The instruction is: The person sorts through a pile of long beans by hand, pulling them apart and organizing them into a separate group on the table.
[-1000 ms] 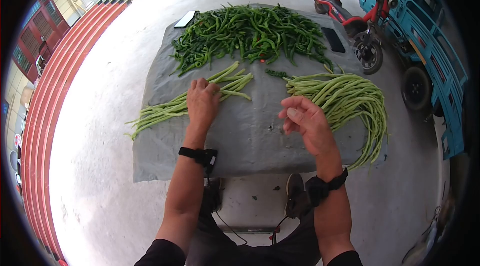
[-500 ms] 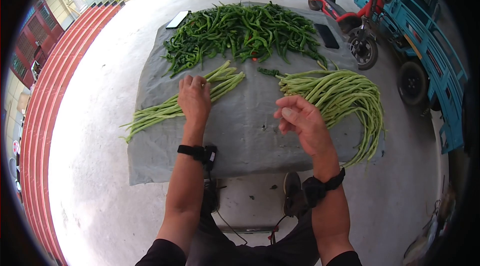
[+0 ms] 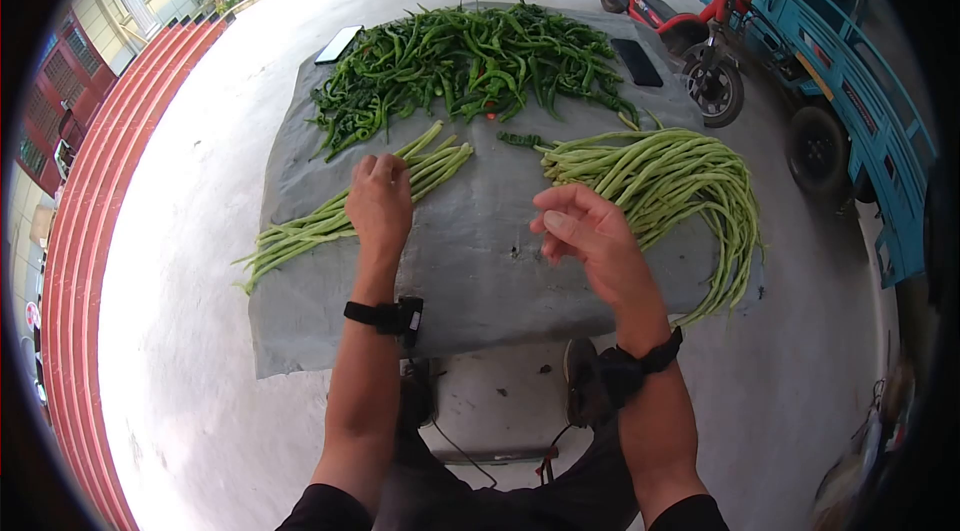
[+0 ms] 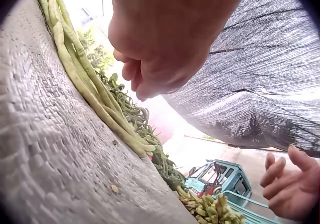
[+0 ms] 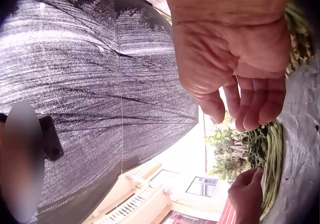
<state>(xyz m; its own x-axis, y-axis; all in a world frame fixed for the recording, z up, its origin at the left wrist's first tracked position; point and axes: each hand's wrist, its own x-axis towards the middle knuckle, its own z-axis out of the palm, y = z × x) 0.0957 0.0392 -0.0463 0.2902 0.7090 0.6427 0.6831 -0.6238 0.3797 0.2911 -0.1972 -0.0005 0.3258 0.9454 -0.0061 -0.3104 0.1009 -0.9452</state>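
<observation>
A bundle of long green beans [image 3: 315,223] lies slantwise on the grey sheet at left. My left hand [image 3: 380,201] is over that bundle, back up, its fingers loosely bent down. In the left wrist view the left hand [image 4: 157,54] shows a gap between its fingertips and the beans [image 4: 82,76], with nothing visible in its grasp. On the right lies a larger bundle of long beans [image 3: 690,171], its ends bending toward the near edge. My right hand [image 3: 590,236] hovers left of this bundle, palm turned inward, fingers relaxed and slightly bent, holding nothing.
A wide heap of green chili peppers [image 3: 470,66] covers the far side of the sheet [image 3: 470,271]. A white-screened phone [image 3: 339,45] and a dark phone [image 3: 637,63] flank it. Beyond stand a red scooter [image 3: 690,21] and a blue three-wheeler [image 3: 850,61]; red steps [image 3: 90,261] run along the left.
The head view has shifted, so the table and both bundles sit slightly further left. Both hands keep nearly the same pose over the sheet, and the beans stay in place.
</observation>
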